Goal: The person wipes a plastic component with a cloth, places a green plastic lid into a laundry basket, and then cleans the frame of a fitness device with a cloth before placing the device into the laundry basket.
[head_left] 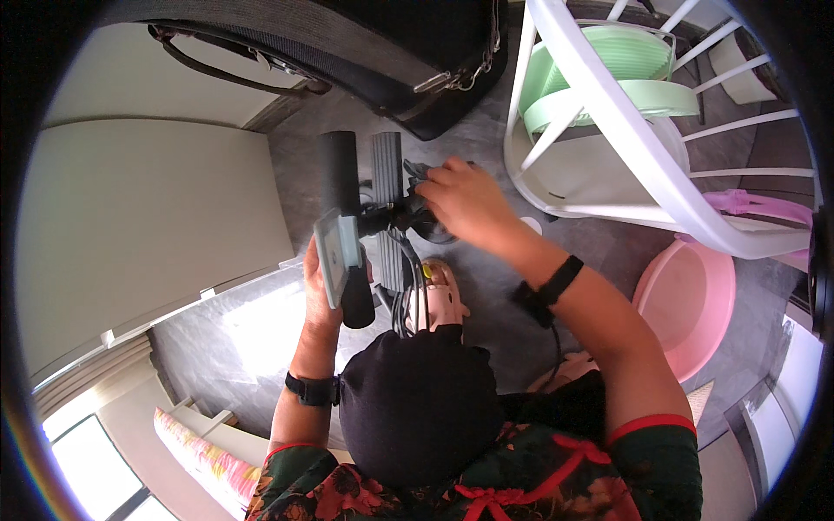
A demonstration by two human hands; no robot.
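Note:
A kick scooter, as it appears, with a black handlebar (340, 174) and a grey ridged deck (387, 161), stands in front of me. Over the handlebar's near half sits a pale blue-grey rectangular panel (330, 260). My left hand (314, 276) is closed around the handlebar's near grip, partly hidden by that panel. With fingers bent and pressed together, my right hand (465, 198) holds a crumpled dark grey cloth (415, 168) against the black stem (387, 217) near the middle. Black cables (412, 260) loop down from the stem.
My foot in a pink sandal (437, 300) is beside the deck, below my black-clad knee (417, 408). At right are a white rack (599, 87) with green baskets (621, 56) and a pink basin (686, 300). A black bag (382, 52) lies ahead; a pale cabinet (156, 226) stands left.

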